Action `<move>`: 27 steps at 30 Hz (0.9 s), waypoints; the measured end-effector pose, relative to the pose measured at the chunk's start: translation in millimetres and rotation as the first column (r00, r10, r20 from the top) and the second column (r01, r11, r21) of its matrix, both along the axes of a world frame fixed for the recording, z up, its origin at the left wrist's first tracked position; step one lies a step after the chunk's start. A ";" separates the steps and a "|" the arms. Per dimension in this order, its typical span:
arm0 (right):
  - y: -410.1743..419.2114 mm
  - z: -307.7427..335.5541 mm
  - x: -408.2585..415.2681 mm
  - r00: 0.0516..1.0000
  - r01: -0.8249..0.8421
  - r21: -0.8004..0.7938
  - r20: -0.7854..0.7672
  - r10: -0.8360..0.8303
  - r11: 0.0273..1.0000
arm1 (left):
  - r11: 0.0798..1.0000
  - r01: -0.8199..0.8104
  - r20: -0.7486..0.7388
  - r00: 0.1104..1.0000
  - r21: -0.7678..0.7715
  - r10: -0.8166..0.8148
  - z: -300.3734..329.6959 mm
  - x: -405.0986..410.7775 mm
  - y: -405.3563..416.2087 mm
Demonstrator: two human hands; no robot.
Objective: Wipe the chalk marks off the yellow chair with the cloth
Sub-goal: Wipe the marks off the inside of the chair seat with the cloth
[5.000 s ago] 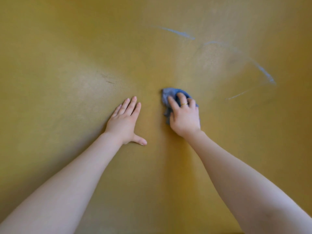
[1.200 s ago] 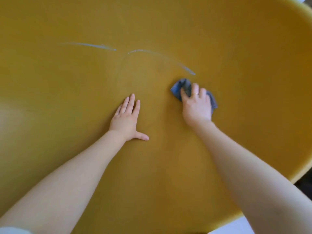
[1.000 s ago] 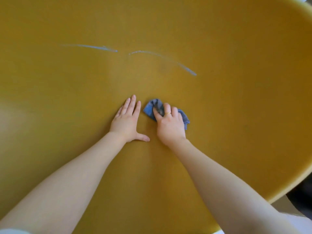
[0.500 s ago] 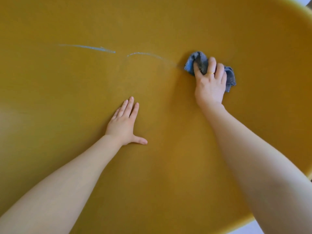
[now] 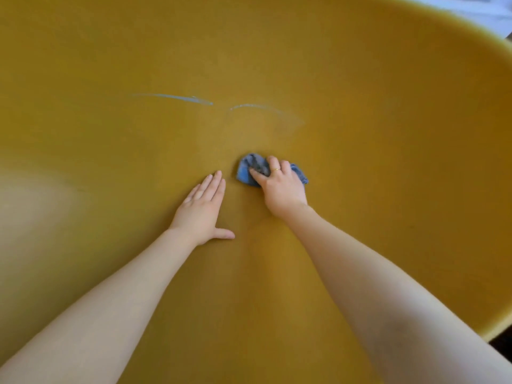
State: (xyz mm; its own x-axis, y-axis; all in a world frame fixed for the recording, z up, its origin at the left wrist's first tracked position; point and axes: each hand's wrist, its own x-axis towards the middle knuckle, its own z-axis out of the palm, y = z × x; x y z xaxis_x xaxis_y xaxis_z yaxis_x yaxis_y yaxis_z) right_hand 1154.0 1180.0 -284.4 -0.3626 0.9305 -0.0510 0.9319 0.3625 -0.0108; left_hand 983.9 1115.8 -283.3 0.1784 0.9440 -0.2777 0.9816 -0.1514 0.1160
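The yellow chair (image 5: pixel 374 162) fills almost the whole view, its curved shell seen from close up. Two pale blue chalk marks run across it: a straight streak (image 5: pixel 177 98) at upper left and a fainter arc (image 5: pixel 260 108) to its right that fades into a smear. My right hand (image 5: pixel 281 189) presses a crumpled blue cloth (image 5: pixel 245 170) onto the shell, below the arc. My left hand (image 5: pixel 203 209) lies flat on the chair just left of the cloth, fingers together, thumb out, holding nothing.
The chair's rim (image 5: pixel 493 51) curves down the right side. Beyond it a white surface (image 5: pixel 471 6) shows at the top right corner, and a dark gap (image 5: pixel 501 345) at the lower right.
My right hand has swept the cloth from the right end of the chalk arc down and left, next to my left hand. That end of the arc is now fainter. The left hand stayed put.
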 end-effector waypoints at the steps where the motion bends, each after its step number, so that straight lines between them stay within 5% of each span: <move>1: 6.9 7.0 8.4 1.000 0.021 0.032 -0.002 -0.021 0.999 | 1.000 -0.012 -0.026 1.000 0.008 0.012 2.7 -6.0 0.7; 7: 57.6 45.4 64.8 0.962 0.271 0.437 -0.146 -0.230 0.857 | 0.982 -0.168 -0.238 0.954 0.091 0.185 13.0 -40.4 19.9; 13: 72.2 37.4 18.9 0.897 0.434 0.428 -0.284 -0.338 0.793 | 0.953 -0.283 -0.213 0.930 0.111 0.301 4.3 -52.0 27.4; 22: 41.7 17.2 -128.0 0.958 0.070 0.275 -0.287 0.013 0.959 | 0.952 -0.271 -0.097 0.953 0.143 0.286 -1.5 -60.7 25.5; 24: 37.5 18.7 -130.5 0.966 -0.039 0.153 -0.248 0.076 0.987 | 0.952 -0.269 -0.094 0.954 0.146 0.284 0.5 -60.3 24.3; 27: 45.6 28.7 -103.2 0.972 -0.064 0.178 -0.213 0.102 0.982 | 0.954 -0.267 -0.093 0.955 0.137 0.281 3.3 -60.3 22.0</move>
State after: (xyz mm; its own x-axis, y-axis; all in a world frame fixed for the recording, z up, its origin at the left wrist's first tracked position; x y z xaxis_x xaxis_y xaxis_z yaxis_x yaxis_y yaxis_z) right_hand 1050.8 1225.6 -255.7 -0.4238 0.8847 0.1943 0.8797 0.4531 -0.1441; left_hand 923.6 1137.8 -280.0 -0.1174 0.9799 -0.1610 0.9929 0.1193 0.0019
